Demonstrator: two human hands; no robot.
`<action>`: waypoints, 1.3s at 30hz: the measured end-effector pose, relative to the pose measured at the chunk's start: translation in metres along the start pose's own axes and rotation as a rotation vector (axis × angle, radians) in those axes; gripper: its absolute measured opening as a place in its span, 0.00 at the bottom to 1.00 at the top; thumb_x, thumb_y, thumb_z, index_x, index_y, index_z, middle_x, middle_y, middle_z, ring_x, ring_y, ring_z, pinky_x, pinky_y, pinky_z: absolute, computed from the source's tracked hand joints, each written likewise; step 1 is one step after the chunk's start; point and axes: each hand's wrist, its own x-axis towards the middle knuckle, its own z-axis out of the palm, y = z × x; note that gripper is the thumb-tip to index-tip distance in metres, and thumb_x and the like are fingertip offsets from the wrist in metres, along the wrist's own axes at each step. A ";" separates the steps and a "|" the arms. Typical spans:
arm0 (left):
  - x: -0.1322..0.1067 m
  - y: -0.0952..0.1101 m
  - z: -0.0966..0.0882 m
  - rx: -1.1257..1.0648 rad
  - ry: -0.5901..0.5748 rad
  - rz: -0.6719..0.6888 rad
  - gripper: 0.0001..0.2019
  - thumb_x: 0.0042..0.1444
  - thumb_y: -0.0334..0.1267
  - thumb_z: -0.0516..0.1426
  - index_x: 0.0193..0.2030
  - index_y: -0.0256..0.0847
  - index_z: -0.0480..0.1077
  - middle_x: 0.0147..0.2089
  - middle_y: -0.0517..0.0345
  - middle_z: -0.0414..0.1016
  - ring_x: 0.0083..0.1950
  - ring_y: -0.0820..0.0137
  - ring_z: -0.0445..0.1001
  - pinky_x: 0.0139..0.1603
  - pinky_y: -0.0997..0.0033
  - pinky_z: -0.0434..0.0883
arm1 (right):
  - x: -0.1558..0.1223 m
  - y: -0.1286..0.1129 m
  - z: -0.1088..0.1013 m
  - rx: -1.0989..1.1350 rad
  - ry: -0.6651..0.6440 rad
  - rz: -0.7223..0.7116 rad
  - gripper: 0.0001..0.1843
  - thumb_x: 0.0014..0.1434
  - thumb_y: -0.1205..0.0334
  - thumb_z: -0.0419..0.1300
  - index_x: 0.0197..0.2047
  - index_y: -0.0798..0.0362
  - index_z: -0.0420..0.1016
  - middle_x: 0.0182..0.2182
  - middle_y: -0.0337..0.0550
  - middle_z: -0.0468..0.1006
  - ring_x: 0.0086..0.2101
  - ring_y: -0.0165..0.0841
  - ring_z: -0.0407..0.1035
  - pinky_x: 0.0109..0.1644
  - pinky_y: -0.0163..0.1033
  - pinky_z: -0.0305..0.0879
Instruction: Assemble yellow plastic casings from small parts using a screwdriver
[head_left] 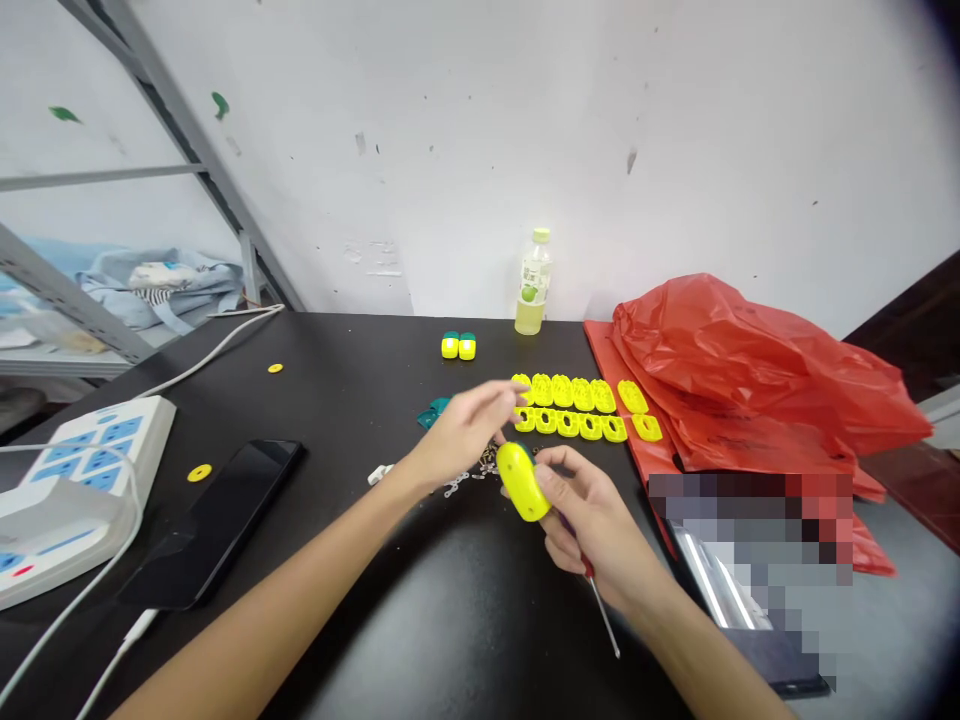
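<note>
Black table fills most of the view, w/ red plastic bags heaped at its R side. White power strip on the far L, dark phone next to it, drink bottle upright by the wall.

R hand is closed on two things: a yellow shell pinched betw. thumb & fingers, plus a screwdriver tucked under the palm, red handle inside, shaft pointing down & toward the near edge. L hand is up just beyond the shell, fingers loosely bent & apart, nothing seen in them; it's nearest the small-parts pile & the rows.

Shell's off the table, mid-view, oblong, rounded, w/ small holes in its face. Prob. light, stiff plastic; glossy, so a bit slippery, & the curve gives little to pinch. Best held by the long sides, thumb clear of the holes. Underside's hidden by fingers, so can't say if it's one half or a closed pair.

Beyond: two rows of yellow halves, teal pieces, two yellow-and-green units. Smallest: yellow discs on the L & loose screws, tiny, easily scattered.
</note>
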 end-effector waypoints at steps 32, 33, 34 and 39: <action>-0.069 -0.020 0.036 -0.622 0.236 -0.232 0.19 0.68 0.56 0.48 0.50 0.43 0.65 0.35 0.58 0.71 0.25 0.76 0.67 0.20 0.77 0.63 | -0.004 0.005 0.020 -0.443 0.198 -1.131 0.13 0.63 0.73 0.56 0.43 0.46 0.59 0.37 0.45 0.81 0.35 0.36 0.75 0.39 0.46 0.74; -0.070 -0.020 0.037 -0.596 0.236 -0.235 0.19 0.68 0.56 0.47 0.50 0.43 0.65 0.35 0.59 0.71 0.25 0.76 0.66 0.20 0.77 0.63 | -0.004 0.006 0.020 -0.444 0.202 -1.122 0.13 0.62 0.73 0.56 0.43 0.46 0.59 0.37 0.45 0.81 0.35 0.36 0.75 0.39 0.46 0.74; -0.071 -0.019 0.038 -0.561 0.238 -0.239 0.19 0.68 0.56 0.47 0.50 0.43 0.65 0.36 0.59 0.71 0.25 0.76 0.66 0.21 0.77 0.63 | -0.003 0.006 0.021 -0.457 0.204 -1.111 0.13 0.62 0.74 0.56 0.42 0.46 0.59 0.37 0.44 0.81 0.35 0.35 0.76 0.39 0.45 0.75; -0.076 -0.023 0.037 -0.242 0.315 -0.215 0.19 0.69 0.54 0.45 0.53 0.44 0.66 0.33 0.60 0.70 0.28 0.72 0.68 0.28 0.73 0.66 | -0.006 0.010 0.025 -0.828 0.366 -1.117 0.11 0.61 0.72 0.59 0.44 0.49 0.67 0.33 0.44 0.82 0.31 0.34 0.77 0.35 0.38 0.74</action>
